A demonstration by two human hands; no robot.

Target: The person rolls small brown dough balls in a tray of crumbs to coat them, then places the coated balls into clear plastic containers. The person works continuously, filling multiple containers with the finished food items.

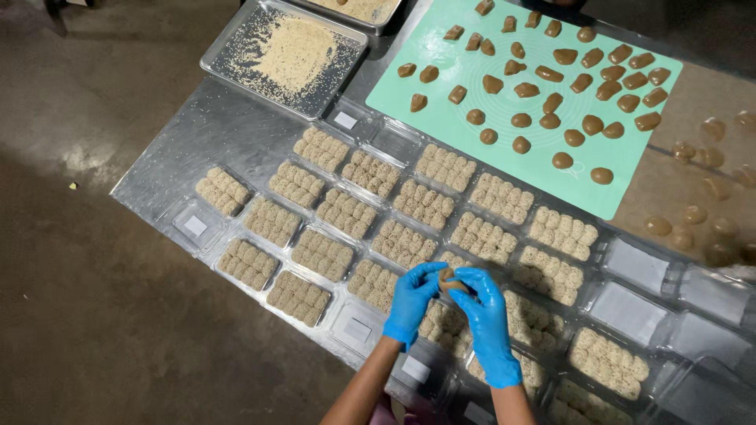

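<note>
Both hands wear blue gloves and meet over the near rows of filled boxes. My left hand (411,299) and my right hand (482,315) pinch one small brown dough piece (450,281) between their fingertips. Below them lie clear plastic boxes (402,243) packed with sesame-coated pieces, set in slanted rows on the metal table (173,169). Several bare brown pieces (551,101) rest on a mint-green mat (441,118) at the far side.
A metal tray of sesame seeds (287,55) stands at the far left, a second tray (358,9) behind it. Empty clear boxes (634,267) sit at the right, and one (194,226) at the left end. More brown pieces (693,214) lie beyond the mat. Dark floor surrounds the table.
</note>
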